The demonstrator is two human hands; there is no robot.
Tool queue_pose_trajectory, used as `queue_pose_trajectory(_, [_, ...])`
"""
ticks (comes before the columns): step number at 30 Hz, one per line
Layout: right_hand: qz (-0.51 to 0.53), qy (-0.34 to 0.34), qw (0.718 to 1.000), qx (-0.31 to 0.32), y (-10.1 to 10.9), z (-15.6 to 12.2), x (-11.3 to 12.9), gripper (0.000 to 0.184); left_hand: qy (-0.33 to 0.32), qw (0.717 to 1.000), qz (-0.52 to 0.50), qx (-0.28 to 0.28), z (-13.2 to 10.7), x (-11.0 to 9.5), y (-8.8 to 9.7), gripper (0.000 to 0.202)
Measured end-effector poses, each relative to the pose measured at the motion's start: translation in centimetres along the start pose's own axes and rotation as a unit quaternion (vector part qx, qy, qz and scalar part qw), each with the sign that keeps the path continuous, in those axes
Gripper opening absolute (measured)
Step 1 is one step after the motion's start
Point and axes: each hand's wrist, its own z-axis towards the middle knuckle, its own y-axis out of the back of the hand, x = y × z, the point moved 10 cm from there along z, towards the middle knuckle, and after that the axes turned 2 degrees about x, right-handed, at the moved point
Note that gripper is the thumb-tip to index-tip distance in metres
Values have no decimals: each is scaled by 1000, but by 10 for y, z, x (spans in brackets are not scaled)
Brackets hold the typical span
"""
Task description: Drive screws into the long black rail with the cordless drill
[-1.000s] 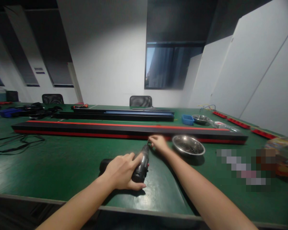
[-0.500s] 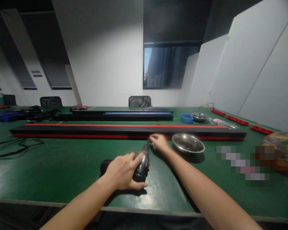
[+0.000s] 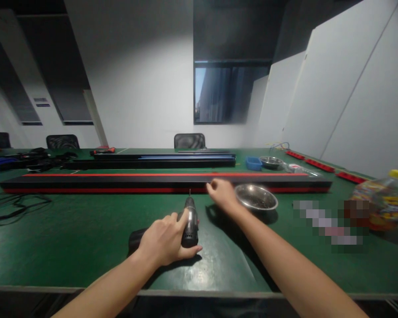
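The green table (image 3: pixel 69 238) filled the lower view. Across it lay a long black bar with red edging (image 3: pixel 119 183), running left to right. Behind that lay a second set of black bars (image 3: pixel 152 160) with a blue strip on top.

The left hand (image 3: pixel 166 240) was wrapped tight around an electric screwdriver (image 3: pixel 189 221), the fingers over the top of its body and the thumb below. The tool rested near the table's front edge, and its bit pointed away toward the long bar without reaching it.

The right hand (image 3: pixel 220 194) was raised just in front of the long bar, between the driver's tip and a steel bowl (image 3: pixel 256 197). Its fingers were curled in with the thumb close to them. Whether they pinched anything small could not be told.

The steel bowl stood just to the right of that hand, and it held a scatter of small dark pieces, too small to name. Well to the right stood a clear bottle with a yellow cap (image 3: pixel 381 203).

Beyond the long bar's right part sat a blue bin (image 3: pixel 254 164), and a smaller steel bowl (image 3: pixel 269 162) stood just beside it. The contents of both were hidden.
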Motion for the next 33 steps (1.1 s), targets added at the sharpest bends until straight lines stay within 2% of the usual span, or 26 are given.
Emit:
queue_pose_trajectory(4, [-53,-18,998,-28,43,2,-12,27,-14,1000,-4,-3,3,0,1,98])
queue_pose_trajectory(9, [-123,-114,986,-16,81,-1,-69,35,-14,1000,-4,-3,5,0,1,97])
queue_pose_trajectory(13, [-120,-187,974,31,81,-7,-114,41,-13,1000,-3,-1,3,0,2,96])
queue_pose_trajectory(16, [-112,-197,973,49,75,-9,-126,42,-9,1000,-4,4,3,0,1,94])
queue_pose_trajectory(28, [-119,-202,965,116,64,-17,-123,43,-5,1000,-1,0,4,1,-1,97])
queue_pose_trajectory(33, [-121,-198,966,117,65,-18,-119,43,-4,1000,-2,1,4,2,1,96])
